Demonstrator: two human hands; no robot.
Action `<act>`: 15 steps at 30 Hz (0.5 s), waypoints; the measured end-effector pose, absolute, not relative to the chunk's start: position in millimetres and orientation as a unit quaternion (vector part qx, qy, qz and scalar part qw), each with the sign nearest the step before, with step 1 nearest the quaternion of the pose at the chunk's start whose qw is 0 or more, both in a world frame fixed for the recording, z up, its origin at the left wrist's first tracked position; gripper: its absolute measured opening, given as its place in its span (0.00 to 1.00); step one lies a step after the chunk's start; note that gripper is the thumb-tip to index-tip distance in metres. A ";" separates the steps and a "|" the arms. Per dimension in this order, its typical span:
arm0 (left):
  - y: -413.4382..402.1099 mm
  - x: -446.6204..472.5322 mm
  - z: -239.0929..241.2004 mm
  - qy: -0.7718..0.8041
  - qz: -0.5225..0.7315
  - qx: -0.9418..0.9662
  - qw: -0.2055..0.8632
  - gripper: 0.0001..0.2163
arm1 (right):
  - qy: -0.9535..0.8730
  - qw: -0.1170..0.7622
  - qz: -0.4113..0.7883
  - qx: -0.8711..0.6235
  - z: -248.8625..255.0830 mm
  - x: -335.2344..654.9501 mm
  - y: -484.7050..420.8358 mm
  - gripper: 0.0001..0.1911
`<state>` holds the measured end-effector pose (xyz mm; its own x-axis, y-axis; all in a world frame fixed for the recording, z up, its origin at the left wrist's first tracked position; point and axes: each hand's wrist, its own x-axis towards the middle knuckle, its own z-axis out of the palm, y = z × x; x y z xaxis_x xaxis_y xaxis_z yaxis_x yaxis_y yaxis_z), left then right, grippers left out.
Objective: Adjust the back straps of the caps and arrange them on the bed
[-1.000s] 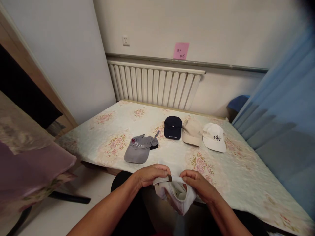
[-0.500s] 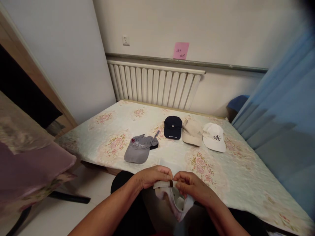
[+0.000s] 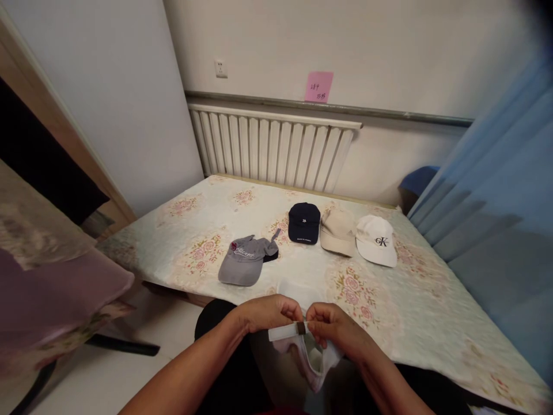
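Observation:
I hold a white cap (image 3: 313, 360) upside down over my lap, just in front of the bed's near edge. My left hand (image 3: 265, 313) pinches its back strap on the left. My right hand (image 3: 334, 328) pinches the strap at the small dark buckle (image 3: 300, 328). Both hands are closed on the strap and nearly touch each other. On the bed beyond lie a grey cap (image 3: 244, 260), a navy cap (image 3: 304, 222), a beige cap (image 3: 337, 231) and a white cap with a black logo (image 3: 376, 240).
The bed (image 3: 432, 311) has a pale floral cover. A white radiator (image 3: 272, 150) runs along the back wall under a pink note (image 3: 318, 87). A blue curtain (image 3: 501, 213) hangs at the right. A pinkish cushion (image 3: 52, 300) sits at the left.
My right hand slid left along the strap until it met my left hand at the buckle. The cap dropped slightly lower and folded narrower.

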<state>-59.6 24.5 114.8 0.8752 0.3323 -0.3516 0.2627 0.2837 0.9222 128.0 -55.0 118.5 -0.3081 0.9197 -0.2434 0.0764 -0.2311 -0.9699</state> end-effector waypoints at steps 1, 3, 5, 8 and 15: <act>23.9 -58.5 113.0 0.257 0.028 0.596 0.760 0.11 | -0.518 0.339 0.624 -0.477 118.5 127.3 -55.2 0.08; 22.8 -56.5 110.5 0.267 0.043 0.591 0.760 0.10 | -0.517 0.340 0.622 -0.480 119.1 125.8 -55.7 0.08; 22.1 -55.3 109.4 0.269 0.058 0.585 0.763 0.09 | -0.520 0.343 0.606 -0.495 119.6 124.8 -55.9 0.07; 21.5 -54.4 109.5 0.266 0.074 0.575 0.770 0.09 | -0.525 0.347 0.579 -0.519 119.3 124.4 -55.8 0.08; 20.9 -52.4 108.8 0.260 0.096 0.558 0.782 0.09 | -0.513 0.364 0.577 -0.521 117.7 123.7 -56.2 0.12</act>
<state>-52.4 20.9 108.8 0.8461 0.4404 -0.3003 0.1405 0.3592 0.9226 123.7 -56.2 117.7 -0.1921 0.9547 -0.2272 0.1153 -0.2079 -0.9713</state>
